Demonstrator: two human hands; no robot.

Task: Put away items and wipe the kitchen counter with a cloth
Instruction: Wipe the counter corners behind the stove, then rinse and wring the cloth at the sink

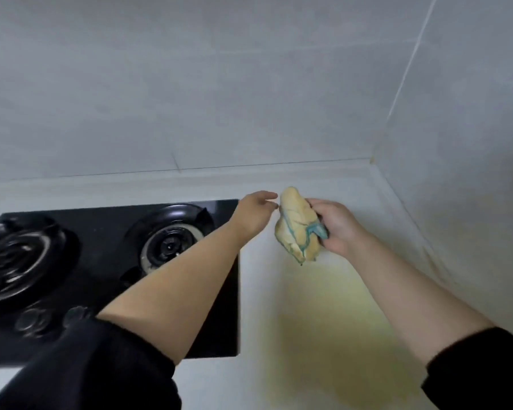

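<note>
From the head camera, the right hand [336,227] is raised above the white kitchen counter [305,335], its fingers curled round a bunched pale-yellow cloth with teal edging [295,229]; the cloth stands up out of the grip and hangs clear of the counter, not touching it. The left hand [255,214] reaches in from the left with its fingers stretched out and slightly apart; their tips lie just beside the top of the cloth, though whether they touch it I cannot tell, since the picture is soft there. Both forearms are bare, with black sleeves [101,368] pushed up near the elbows.

Under the left forearm sits a glossy black glass gas hob [219,306], set into the counter; it has two round burners, the right burner [169,244] partly covered by the arm, the left burner [18,261] blurred at the frame's edge. Two round knobs [33,321] sit along its near side.

The counter right of the hob shows a faint yellowish patch below the cloth; grey wall tiles [219,84] rise behind, meeting a side wall at the far right corner.
</note>
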